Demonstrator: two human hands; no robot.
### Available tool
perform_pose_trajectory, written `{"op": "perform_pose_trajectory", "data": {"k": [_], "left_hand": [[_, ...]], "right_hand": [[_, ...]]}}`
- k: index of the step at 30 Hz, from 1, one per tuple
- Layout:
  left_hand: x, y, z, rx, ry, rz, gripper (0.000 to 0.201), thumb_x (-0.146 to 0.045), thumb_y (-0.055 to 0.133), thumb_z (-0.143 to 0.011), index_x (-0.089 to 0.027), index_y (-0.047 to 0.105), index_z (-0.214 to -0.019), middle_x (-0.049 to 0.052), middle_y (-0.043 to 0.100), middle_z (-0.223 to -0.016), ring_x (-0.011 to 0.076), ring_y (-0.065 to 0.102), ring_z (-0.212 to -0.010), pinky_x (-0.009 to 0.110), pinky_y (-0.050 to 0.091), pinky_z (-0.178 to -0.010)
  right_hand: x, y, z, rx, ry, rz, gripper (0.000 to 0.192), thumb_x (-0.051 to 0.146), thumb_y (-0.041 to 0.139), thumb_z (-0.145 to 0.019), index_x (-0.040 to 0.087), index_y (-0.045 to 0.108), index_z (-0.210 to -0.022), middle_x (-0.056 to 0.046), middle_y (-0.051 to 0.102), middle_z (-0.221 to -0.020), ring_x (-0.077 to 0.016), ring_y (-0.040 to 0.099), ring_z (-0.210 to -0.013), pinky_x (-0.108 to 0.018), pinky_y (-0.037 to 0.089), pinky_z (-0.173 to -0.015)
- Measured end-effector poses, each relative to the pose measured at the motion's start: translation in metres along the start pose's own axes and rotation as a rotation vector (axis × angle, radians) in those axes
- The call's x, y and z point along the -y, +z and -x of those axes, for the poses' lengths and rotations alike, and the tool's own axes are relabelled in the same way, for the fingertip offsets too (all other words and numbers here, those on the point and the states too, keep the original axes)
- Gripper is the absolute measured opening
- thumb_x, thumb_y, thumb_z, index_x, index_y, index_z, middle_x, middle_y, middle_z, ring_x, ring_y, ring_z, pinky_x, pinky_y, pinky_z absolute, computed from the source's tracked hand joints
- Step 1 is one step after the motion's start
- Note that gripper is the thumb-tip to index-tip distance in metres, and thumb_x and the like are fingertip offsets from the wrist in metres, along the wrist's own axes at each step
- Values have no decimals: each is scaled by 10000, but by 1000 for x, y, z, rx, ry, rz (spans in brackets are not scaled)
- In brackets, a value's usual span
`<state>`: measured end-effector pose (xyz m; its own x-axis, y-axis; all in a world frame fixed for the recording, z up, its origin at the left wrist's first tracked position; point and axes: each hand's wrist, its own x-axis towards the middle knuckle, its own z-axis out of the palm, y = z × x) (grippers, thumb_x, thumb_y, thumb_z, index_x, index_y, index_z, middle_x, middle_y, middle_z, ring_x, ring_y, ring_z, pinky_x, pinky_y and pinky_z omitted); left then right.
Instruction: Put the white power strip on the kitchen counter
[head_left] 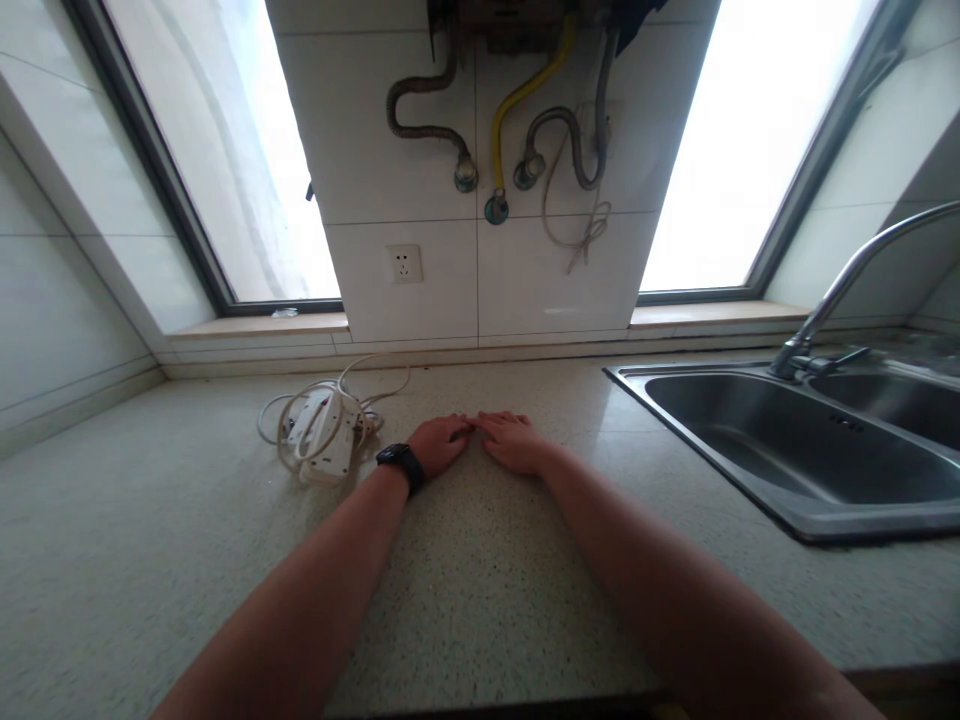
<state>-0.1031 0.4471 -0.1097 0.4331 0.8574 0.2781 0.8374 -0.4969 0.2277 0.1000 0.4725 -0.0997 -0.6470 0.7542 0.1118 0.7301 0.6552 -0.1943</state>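
Leftmost on the speckled tabletop we see a bundle of corded white power strips, just beside our left hand, with a black watch at its wrist. That hand lies palm down, fingers loosely open. Next, our right hand rests palm down too, fingers spread, fingertips meeting or nearly meeting the left's; we cannot tell which. Farther right, we have a steel sink and its curved faucet.
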Motion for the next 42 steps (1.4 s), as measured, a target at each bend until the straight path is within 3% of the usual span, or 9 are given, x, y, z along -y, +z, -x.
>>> {"op": "perform_pose_trajectory", "data": {"k": [7,13,16,20,26,30,35,39,42], "left_hand": [[-4,2,1,-26,32,13,435,-294,477,-888,-202,563,-1305,85,591,-1336,218,522,-1253,381,348,-1103],[3,-4,-2,-94,-79,413,383,-364,379,-942,-166,666,-1101,80,706,-1093,196,637,-1021,336,469,-942],[7,-8,-2,-152,-102,409,347,-349,419,-917,-156,684,-1032,85,709,-1023,199,630,-976,342,465,-921],[-2,-9,0,-210,25,224,210,-327,578,-812,-177,689,-910,77,682,-932,206,588,-925,356,427,-911],[-16,-17,1,-237,-151,530,440,-489,382,-899,-183,477,-598,-24,420,-536,111,387,-510,246,338,-541],[-20,-23,2,-215,-79,247,348,-427,604,-757,-179,482,-546,-17,429,-546,113,381,-543,253,268,-551],[-26,-24,-1,-305,-266,532,439,-407,362,-932,-177,474,-575,-24,400,-520,95,361,-473,233,312,-498],[-31,-30,1,-302,-298,510,241,-371,620,-846,-137,638,-792,37,618,-800,163,589,-767,266,479,-661],[-40,-37,2,-336,-390,543,304,-351,469,-949,-118,664,-945,58,650,-892,169,615,-782,296,528,-684]], "right_hand": [[1,0,0,-17,-1,-9,569,311,358,-906,279,355,-1474,-58,403,-1502,-266,357,-1348,-447,231,-1066],[4,-4,3,-26,-5,-35,540,285,350,-914,292,370,-1453,-45,458,-1461,-253,389,-1312,-433,241,-1045],[5,-5,4,-25,-19,-5,508,307,318,-938,303,400,-1439,-48,447,-1468,-260,392,-1308,-441,252,-1036],[3,-2,3,-24,-31,25,469,337,262,-969,298,495,-1374,-47,440,-1473,-260,395,-1307,-446,259,-1036],[1,0,2,-17,-4,-5,455,396,274,-979,354,473,-1387,-33,400,-1504,-265,364,-1336,-465,252,-1041],[2,1,1,-25,3,9,453,392,277,-977,354,481,-1380,-33,402,-1502,-273,379,-1320,-478,265,-1030],[2,0,2,-18,-10,-10,455,382,286,-972,355,473,-1386,-37,396,-1505,-276,371,-1324,-487,256,-1032],[2,-1,3,-19,-14,0,456,378,289,-969,358,473,-1386,-29,412,-1493,-274,378,-1311,-482,262,-1024],[2,0,3,-15,-11,14,461,381,285,-969,353,466,-1392,-37,394,-1506,-281,375,-1313,-486,255,-1025]]}}
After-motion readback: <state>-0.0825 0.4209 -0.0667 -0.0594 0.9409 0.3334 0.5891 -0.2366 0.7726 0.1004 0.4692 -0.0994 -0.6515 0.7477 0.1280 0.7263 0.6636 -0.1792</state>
